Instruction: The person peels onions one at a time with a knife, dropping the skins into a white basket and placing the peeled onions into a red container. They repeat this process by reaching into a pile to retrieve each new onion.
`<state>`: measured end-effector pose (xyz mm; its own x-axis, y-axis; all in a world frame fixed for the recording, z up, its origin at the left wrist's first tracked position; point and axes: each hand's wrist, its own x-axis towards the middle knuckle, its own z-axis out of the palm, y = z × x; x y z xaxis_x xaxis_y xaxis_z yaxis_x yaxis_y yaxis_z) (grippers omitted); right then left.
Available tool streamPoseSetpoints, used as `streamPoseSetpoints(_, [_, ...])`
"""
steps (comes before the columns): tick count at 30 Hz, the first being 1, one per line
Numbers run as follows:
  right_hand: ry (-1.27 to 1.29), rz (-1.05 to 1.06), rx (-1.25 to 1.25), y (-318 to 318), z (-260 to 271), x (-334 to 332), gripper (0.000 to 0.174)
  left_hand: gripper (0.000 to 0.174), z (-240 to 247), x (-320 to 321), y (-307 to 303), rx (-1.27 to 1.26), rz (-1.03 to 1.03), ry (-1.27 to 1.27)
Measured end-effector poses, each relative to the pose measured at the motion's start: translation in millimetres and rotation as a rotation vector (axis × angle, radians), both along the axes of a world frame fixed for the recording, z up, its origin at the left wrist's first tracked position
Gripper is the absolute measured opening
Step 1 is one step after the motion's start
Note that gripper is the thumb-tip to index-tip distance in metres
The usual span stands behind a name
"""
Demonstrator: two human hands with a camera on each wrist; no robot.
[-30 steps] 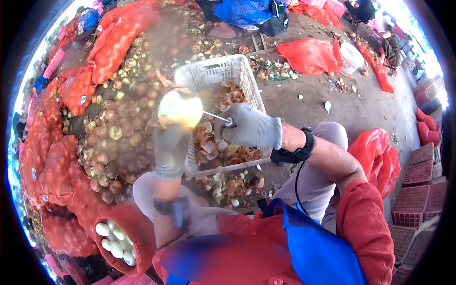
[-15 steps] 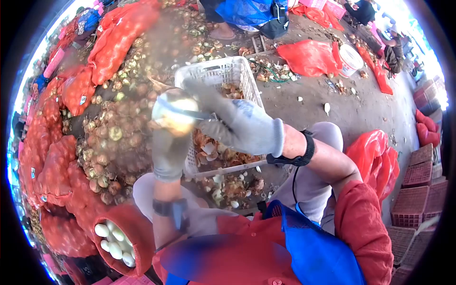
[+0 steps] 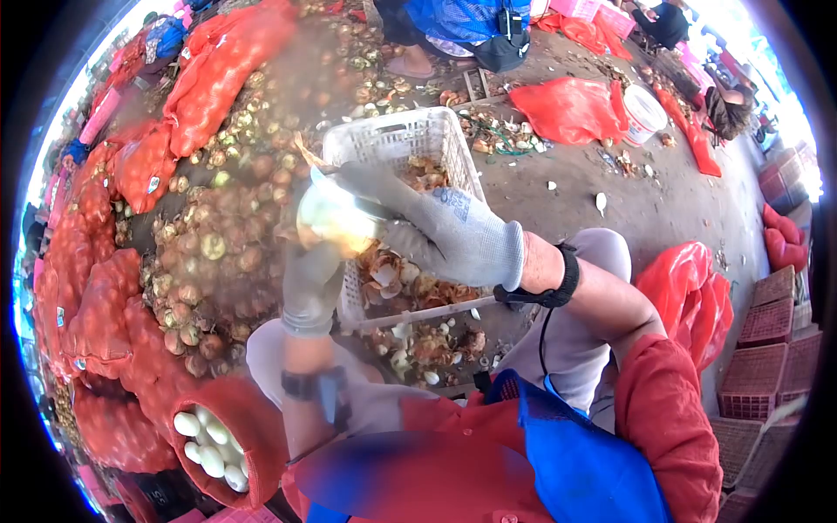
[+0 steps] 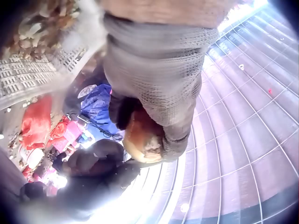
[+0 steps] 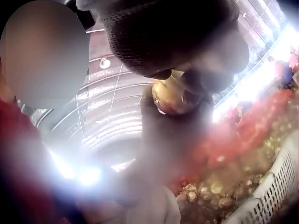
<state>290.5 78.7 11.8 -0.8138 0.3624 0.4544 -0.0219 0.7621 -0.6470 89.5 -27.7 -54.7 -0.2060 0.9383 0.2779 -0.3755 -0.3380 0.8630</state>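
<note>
The head view shows the person's left grip [image 3: 312, 283] in a gray glove, with its fingers curled round an onion [image 3: 336, 218]. The onion sits at the finger end of the left grip, on the side away from the arm, and bright light makes it look very white. The left wrist view shows brown skin on part of the onion, close against the gloved fingers. The right grip [image 3: 445, 227] is gray too and comes in from the right side of the onion. Its fingers and thumb are closed on a thin tool [image 3: 373, 209], but the tool is blurry, and I cannot tell just where its tip is. The right wrist view shows the onion right by the fingertips of the right grip. A white crate [image 3: 375, 139] with holes is under and past both grips, with onion peels [image 3: 388, 277] in it. Lots of onions with skins [image 3: 200, 261] lie on the ground left of the left grip. A red sack [image 3: 266, 427] stands left of the left grip and nearer the person's body, with peeled white onions [image 3: 212, 460] inside.
</note>
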Motion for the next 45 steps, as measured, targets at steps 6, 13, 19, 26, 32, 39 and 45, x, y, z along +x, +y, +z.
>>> streamPoseSetpoints(6, [0.097,0.176,-0.397,9,-8,-4,0.050,0.096,-2,3,-3,0.043,-0.033,-0.073])
streamPoseSetpoints(13, [0.053,-0.026,-0.026,-3,-8,-5,0.054,0.089,6,5,5,0.041,-0.022,-0.008])
streamPoseSetpoints(19, [0.132,0.148,-0.356,10,-4,-4,0.049,0.070,-23,-8,6,0.146,-0.185,-0.345])
streamPoseSetpoints(26, [0.143,-0.017,0.105,-6,-17,-15,0.064,0.081,0,3,-1,0.047,0.061,-0.147])
streamPoseSetpoints(32, [0.224,0.158,-0.208,1,-7,-13,0.049,0.069,-20,-14,-7,-0.043,0.212,-0.017])
streamPoseSetpoints(39, [0.304,0.024,-0.067,5,-2,-5,0.045,0.056,-26,-15,27,-0.022,0.185,-0.078])
streamPoseSetpoints(45, [0.096,0.188,-0.546,15,3,6,0.042,0.070,-15,18,24,-0.028,0.125,-0.257])
